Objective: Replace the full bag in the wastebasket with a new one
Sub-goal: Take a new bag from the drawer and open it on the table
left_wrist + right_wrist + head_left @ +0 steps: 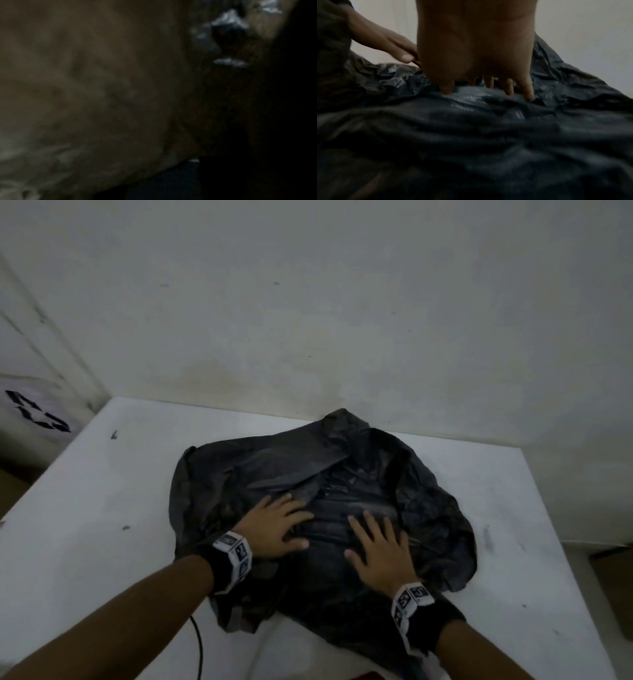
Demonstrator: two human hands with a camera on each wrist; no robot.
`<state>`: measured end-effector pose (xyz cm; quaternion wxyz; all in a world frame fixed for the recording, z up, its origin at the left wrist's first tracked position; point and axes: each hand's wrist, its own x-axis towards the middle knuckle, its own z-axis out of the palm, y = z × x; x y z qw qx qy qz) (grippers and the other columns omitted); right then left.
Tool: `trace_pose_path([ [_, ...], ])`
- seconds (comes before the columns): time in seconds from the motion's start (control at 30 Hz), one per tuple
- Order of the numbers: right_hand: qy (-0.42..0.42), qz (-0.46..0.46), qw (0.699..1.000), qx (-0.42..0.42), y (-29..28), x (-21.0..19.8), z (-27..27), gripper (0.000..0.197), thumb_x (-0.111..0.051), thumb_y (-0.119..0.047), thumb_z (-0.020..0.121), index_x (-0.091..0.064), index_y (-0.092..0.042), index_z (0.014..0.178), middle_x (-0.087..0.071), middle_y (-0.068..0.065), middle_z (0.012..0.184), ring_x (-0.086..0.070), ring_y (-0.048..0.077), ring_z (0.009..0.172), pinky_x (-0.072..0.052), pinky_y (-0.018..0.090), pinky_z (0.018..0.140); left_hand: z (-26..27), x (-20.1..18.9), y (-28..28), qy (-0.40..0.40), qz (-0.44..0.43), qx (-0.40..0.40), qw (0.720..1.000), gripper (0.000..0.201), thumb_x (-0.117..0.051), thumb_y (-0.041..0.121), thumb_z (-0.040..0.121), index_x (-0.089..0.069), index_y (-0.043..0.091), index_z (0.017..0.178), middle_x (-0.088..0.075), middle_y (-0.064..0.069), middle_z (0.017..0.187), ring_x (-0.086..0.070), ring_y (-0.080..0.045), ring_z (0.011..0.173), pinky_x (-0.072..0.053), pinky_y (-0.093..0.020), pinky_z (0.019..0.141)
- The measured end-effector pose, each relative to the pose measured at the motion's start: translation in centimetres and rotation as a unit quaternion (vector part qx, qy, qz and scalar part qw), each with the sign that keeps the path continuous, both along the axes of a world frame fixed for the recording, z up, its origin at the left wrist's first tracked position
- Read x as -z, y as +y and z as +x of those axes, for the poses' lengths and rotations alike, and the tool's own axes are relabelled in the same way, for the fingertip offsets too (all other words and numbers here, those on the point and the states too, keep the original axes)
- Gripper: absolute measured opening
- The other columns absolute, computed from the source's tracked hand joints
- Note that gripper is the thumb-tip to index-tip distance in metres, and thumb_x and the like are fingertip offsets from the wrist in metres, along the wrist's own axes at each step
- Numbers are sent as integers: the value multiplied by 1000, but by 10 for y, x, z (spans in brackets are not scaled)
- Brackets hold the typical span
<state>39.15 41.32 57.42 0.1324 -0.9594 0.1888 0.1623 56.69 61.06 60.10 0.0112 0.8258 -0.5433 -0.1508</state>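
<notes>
A crumpled black plastic bag [342, 474] lies spread over a white table [102, 508]. My left hand [277, 525] lies flat on the bag's left-middle part, fingers straight and spread. My right hand [376, 546] presses flat on the bag just to its right, fingers spread. The right wrist view has the right hand [488, 83] with its fingertips on the glossy black bag [471, 135], and my left hand [393, 50] beyond it. The left wrist view is dark and blurred, with only bits of shiny plastic [228, 20] showing. No wastebasket is in view.
A white wall [342, 302] rises right behind the table. A white thing with black markings [37, 412] stands off the table's far left corner. A thin black cable [198, 645] hangs by the near edge under my left forearm. Bare tabletop lies left and right of the bag.
</notes>
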Motion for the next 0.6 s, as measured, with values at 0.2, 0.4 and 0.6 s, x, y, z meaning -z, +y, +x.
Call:
trace_pose_path([
  [0.2,127,-22,991,25,-57,24,-56,94,28,-84,57,21,-49,144,28,-14,155,15,24,149,-3,58,117,-6,28,21,-24,273,-49,961,87,-37,73,85,10,40,150,24,7,158,10,-40,146,-2,-71,109],
  [0.4,177,-74,970,149,-95,-1,-54,55,-30,-48,99,-14,-43,152,-9,-3,163,-7,36,148,-10,63,114,18,16,29,-124,213,-95,964,82,-53,49,90,-1,35,152,11,-3,161,9,-36,147,5,-67,111],
  [0.6,-17,-62,991,117,-34,-23,1,49,-34,-45,94,-47,-26,137,-48,6,141,-44,32,127,-37,42,104,35,10,65,-134,26,-237,962,89,-73,62,63,-50,16,135,-38,-19,148,-27,-42,138,11,-56,113],
])
